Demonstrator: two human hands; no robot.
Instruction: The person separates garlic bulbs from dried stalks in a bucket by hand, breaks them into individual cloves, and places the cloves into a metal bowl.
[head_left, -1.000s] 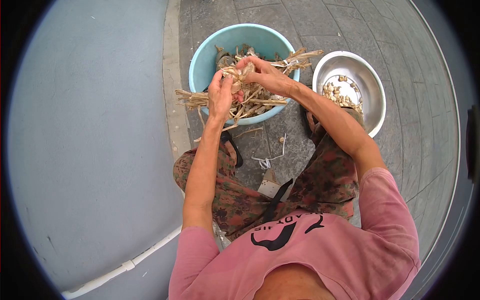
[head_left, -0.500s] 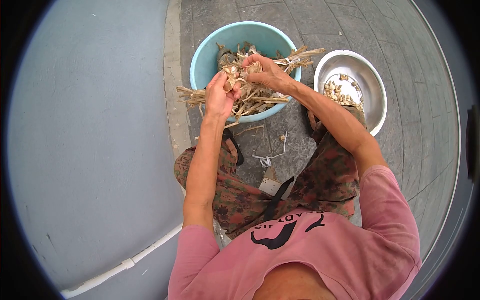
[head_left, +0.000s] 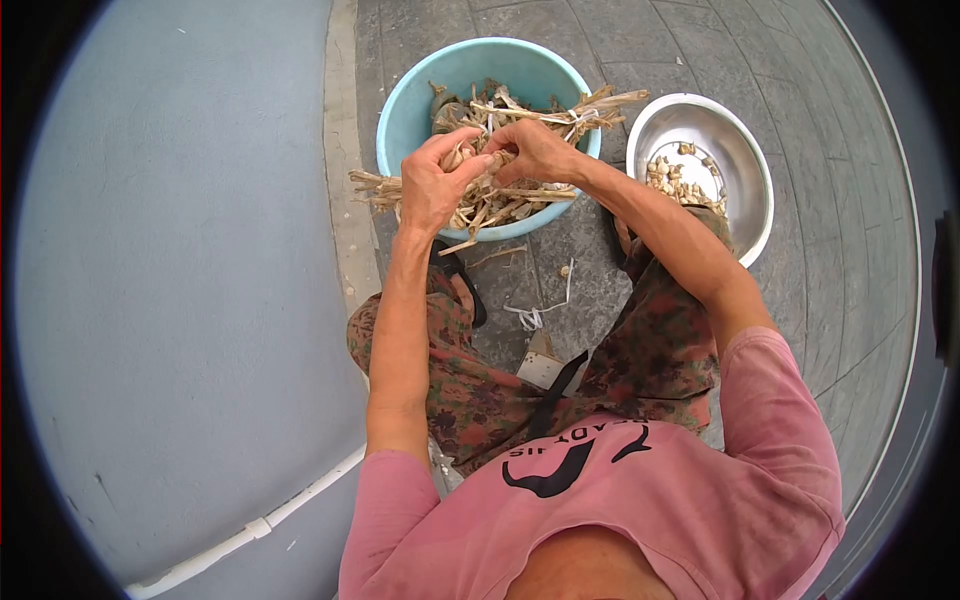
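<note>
Over the blue plastic tub [head_left: 397,108], my left hand [head_left: 432,188] is closed around a garlic bulb [head_left: 458,157], which its fingers and thumb partly cover. Close against it, my right hand [head_left: 540,155] pinches papery garlic, its fingertips meeting the left thumb. Whether both hands grip the same bulb or separate pieces I cannot tell. Below them the tub holds dry garlic stalks [head_left: 510,205], skins and more bulbs, with some stalks sticking out over the rim on both sides.
To the right stands a steel basin [head_left: 742,178] with loose garlic cloves [head_left: 680,188] in it. A white string [head_left: 530,318] lies on the grey paved floor [head_left: 590,275] between my feet. A blue-grey wall [head_left: 190,260] runs along the left.
My left hand has turned over so its back now faces up and covers more of the bulb. The right hand has come slightly lower, and both hands are closer together.
</note>
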